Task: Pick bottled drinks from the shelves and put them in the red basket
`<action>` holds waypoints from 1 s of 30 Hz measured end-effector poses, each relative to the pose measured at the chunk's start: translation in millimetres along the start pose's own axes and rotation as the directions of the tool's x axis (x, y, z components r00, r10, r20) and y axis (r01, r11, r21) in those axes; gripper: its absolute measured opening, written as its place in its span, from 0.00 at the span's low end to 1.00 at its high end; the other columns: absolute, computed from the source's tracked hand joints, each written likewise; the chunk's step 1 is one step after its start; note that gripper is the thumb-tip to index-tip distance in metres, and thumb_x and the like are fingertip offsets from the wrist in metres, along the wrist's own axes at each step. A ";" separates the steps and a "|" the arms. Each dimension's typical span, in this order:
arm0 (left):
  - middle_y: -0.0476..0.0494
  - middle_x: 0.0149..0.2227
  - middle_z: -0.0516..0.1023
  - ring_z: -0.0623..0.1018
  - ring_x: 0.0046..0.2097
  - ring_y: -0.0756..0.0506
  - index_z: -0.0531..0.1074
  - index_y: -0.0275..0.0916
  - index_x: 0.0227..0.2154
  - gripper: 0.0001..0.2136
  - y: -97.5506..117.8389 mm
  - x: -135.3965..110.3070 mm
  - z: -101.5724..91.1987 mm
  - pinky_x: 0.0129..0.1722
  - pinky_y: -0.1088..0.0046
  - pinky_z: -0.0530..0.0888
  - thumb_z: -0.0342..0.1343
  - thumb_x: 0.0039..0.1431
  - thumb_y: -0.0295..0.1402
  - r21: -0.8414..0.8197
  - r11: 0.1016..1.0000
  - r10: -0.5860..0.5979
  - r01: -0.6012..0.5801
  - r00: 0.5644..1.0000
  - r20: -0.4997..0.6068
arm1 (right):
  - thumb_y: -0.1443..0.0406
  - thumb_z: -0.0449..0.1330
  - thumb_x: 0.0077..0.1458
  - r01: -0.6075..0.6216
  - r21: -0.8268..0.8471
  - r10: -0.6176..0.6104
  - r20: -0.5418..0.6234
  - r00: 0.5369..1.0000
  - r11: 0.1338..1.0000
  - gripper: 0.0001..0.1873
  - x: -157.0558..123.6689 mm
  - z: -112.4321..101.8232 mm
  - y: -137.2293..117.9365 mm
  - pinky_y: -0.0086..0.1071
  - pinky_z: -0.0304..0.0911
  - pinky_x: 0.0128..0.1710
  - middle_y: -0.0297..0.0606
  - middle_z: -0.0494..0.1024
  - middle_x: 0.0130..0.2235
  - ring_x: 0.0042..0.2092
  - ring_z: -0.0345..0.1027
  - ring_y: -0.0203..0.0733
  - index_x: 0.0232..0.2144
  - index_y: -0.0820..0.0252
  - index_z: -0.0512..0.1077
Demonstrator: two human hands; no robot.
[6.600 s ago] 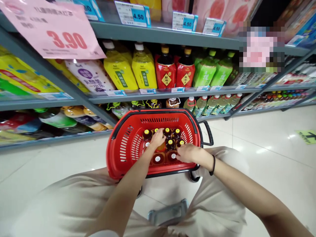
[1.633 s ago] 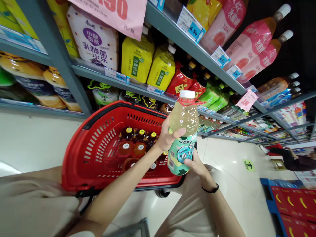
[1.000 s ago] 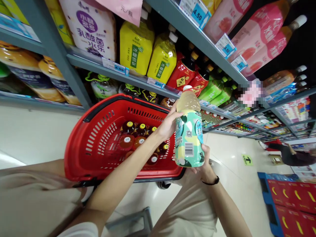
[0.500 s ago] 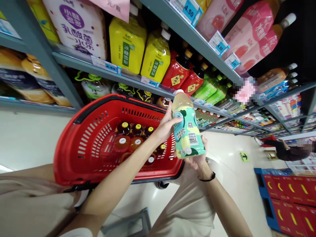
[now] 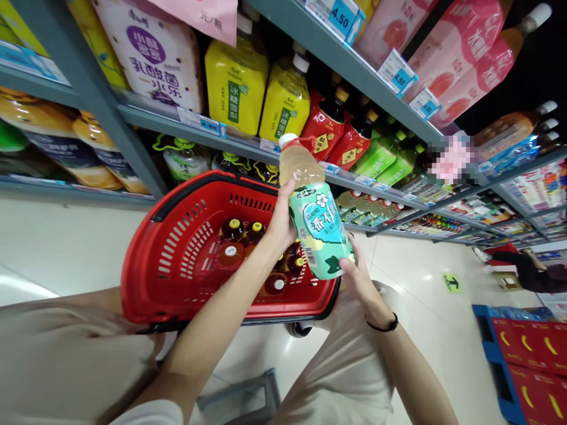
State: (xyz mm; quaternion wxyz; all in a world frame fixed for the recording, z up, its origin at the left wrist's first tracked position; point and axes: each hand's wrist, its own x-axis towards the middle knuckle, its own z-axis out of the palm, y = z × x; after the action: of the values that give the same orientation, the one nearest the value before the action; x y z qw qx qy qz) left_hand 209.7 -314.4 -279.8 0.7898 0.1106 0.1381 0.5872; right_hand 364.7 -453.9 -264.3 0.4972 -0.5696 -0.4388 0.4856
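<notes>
Both my hands hold a large drink bottle [image 5: 316,227] with pale juice, a white cap and a mint-green label, tilted above the right side of a red shopping basket [image 5: 177,260]. My left hand [image 5: 280,221] grips the bottle's upper body from the left. My right hand [image 5: 357,277] cups its base from below. Several small dark bottles [image 5: 248,233] with yellow or white caps stand in the basket.
Grey shelves [image 5: 146,118] in front carry yellow, red and green drink bottles with blue price tags. A pink price sign [image 5: 199,15] hangs above. Red crates on a blue pallet [image 5: 527,348] stand at the lower right. Another person [image 5: 518,268] crouches far right on the shiny floor.
The bottle has turned in my hands so its front label faces me, and it has shifted left and slightly up. Earlier both hands were down among the basket's bottles.
</notes>
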 end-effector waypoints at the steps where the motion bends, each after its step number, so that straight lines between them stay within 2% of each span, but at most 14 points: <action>1: 0.38 0.48 0.84 0.82 0.54 0.34 0.78 0.39 0.48 0.32 1.1 1.4 -0.8 0.53 0.58 0.80 0.67 0.51 0.61 -0.008 1.000 0.029 -0.029 1.000 -0.006 | 0.48 0.77 0.49 0.069 -0.051 -0.068 0.020 0.997 0.996 0.48 1.1 1.4 -1.8 0.47 0.64 0.68 0.47 0.71 0.67 0.65 0.69 0.54 0.66 0.53 0.66; 4: 0.40 0.49 0.84 0.82 0.55 0.36 0.78 0.40 0.49 0.30 3.4 4.4 -3.0 0.53 0.61 0.80 0.65 0.54 0.60 -0.020 0.992 0.121 -0.121 0.992 -0.024 | 0.51 0.74 0.55 0.220 -0.198 -0.201 0.110 0.973 0.955 0.45 1.8 5.1 -10.5 0.45 0.70 0.62 0.49 0.73 0.63 0.60 0.73 0.52 0.68 0.55 0.62; 6: 0.41 0.49 0.84 0.82 0.54 0.36 0.78 0.41 0.48 0.30 4.8 5.9 -4.3 0.53 0.61 0.80 0.65 0.55 0.61 -0.021 0.989 0.148 -0.149 0.988 -0.041 | 0.53 0.75 0.53 0.274 -0.350 -0.239 0.141 0.961 0.896 0.49 0.4 3.9 -14.4 0.46 0.71 0.60 0.49 0.75 0.61 0.58 0.74 0.53 0.70 0.54 0.58; 10: 0.42 0.46 0.83 0.83 0.50 0.38 0.78 0.41 0.46 0.27 7.0 7.8 -5.6 0.49 0.63 0.80 0.65 0.56 0.59 -0.025 0.980 0.196 -0.198 0.979 -0.058 | 0.56 0.79 0.46 0.417 -0.643 -0.378 0.207 0.902 0.643 0.57 -2.3 -5.2 -12.2 0.52 0.67 0.64 0.51 0.72 0.63 0.62 0.71 0.59 0.71 0.54 0.56; 12: 0.43 0.44 0.83 0.83 0.49 0.39 0.78 0.41 0.45 0.25 7.1 7.8 -5.6 0.47 0.64 0.80 0.64 0.57 0.57 -0.035 0.979 0.197 -0.200 0.977 -0.076 | 0.55 0.79 0.45 0.446 -0.683 -0.412 0.227 0.882 0.579 0.58 -2.7 -8.1 -8.6 0.54 0.67 0.64 0.53 0.71 0.64 0.64 0.70 0.62 0.71 0.54 0.55; 17: 0.42 0.40 0.83 0.83 0.46 0.38 0.77 0.40 0.43 0.24 4.9 10.5 -8.7 0.49 0.62 0.80 0.63 0.55 0.56 -0.112 0.977 0.171 -0.181 0.980 -0.100 | 0.55 0.78 0.45 0.478 -0.703 -0.462 0.235 0.855 0.527 0.56 -1.7 -4.0 -2.7 0.55 0.69 0.61 0.54 0.74 0.61 0.59 0.73 0.62 0.70 0.55 0.55; 20: 0.41 0.41 0.82 0.82 0.41 0.41 0.78 0.39 0.43 0.25 4.3 15.6 -12.9 0.47 0.63 0.80 0.61 0.56 0.57 -0.143 0.975 0.155 -0.171 0.981 -0.118 | 0.53 0.77 0.47 0.433 -0.662 -0.453 0.156 0.878 0.611 0.55 -1.1 0.4 -3.3 0.53 0.68 0.63 0.53 0.73 0.61 0.60 0.71 0.59 0.69 0.55 0.56; 23: 0.41 0.41 0.81 0.82 0.43 0.41 0.77 0.41 0.42 0.23 7.0 20.7 -16.4 0.47 0.64 0.79 0.61 0.56 0.56 -0.146 0.966 0.186 -0.213 0.966 -0.179 | 0.53 0.76 0.50 0.365 -0.505 -0.375 0.085 0.923 0.782 0.53 1.2 2.8 -4.1 0.50 0.66 0.65 0.51 0.71 0.61 0.62 0.69 0.56 0.71 0.54 0.55; 25: 0.41 0.40 0.81 0.82 0.47 0.39 0.77 0.42 0.41 0.23 10.5 22.8 -17.9 0.49 0.63 0.79 0.61 0.56 0.57 -0.133 0.958 0.226 -0.254 0.954 -0.197 | 0.51 0.73 0.56 0.286 -0.371 -0.299 0.025 0.954 0.883 0.46 5.7 5.3 -2.8 0.48 0.64 0.67 0.51 0.71 0.63 0.64 0.68 0.54 0.69 0.55 0.59; 26: 0.41 0.40 0.81 0.82 0.48 0.38 0.77 0.42 0.41 0.23 12.5 23.3 -18.4 0.49 0.63 0.79 0.61 0.56 0.57 -0.124 0.953 0.248 -0.275 0.948 -0.197 | 0.48 0.70 0.59 0.214 -0.295 -0.232 -0.028 0.972 0.931 0.41 9.0 7.4 -1.5 0.48 0.65 0.67 0.50 0.72 0.64 0.64 0.69 0.54 0.66 0.56 0.63; 28: 0.41 0.41 0.81 0.81 0.51 0.38 0.77 0.41 0.41 0.22 16.1 23.3 -18.7 0.50 0.65 0.79 0.63 0.57 0.56 -0.107 0.947 0.283 -0.304 0.942 -0.180 | 0.41 0.61 0.63 -0.002 -0.109 -0.008 -0.084 0.996 0.994 0.35 16.1 13.2 1.6 0.51 0.69 0.63 0.50 0.75 0.62 0.63 0.71 0.55 0.60 0.58 0.69; 30: 0.41 0.42 0.81 0.81 0.50 0.38 0.78 0.41 0.41 0.21 18.7 22.4 -18.4 0.49 0.66 0.79 0.64 0.57 0.54 -0.088 0.951 0.282 -0.298 0.946 -0.159 | 0.37 0.57 0.63 -0.218 0.063 0.219 -0.006 0.976 0.974 0.38 21.8 19.4 3.8 0.53 0.73 0.57 0.49 0.78 0.59 0.62 0.72 0.57 0.60 0.59 0.71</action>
State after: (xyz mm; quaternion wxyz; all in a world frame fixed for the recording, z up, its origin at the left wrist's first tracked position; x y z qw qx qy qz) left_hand 192.6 -287.4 -292.7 0.6876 0.0431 0.1444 0.7103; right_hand 348.7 -430.2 -271.3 0.4613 -0.6017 -0.3550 0.5470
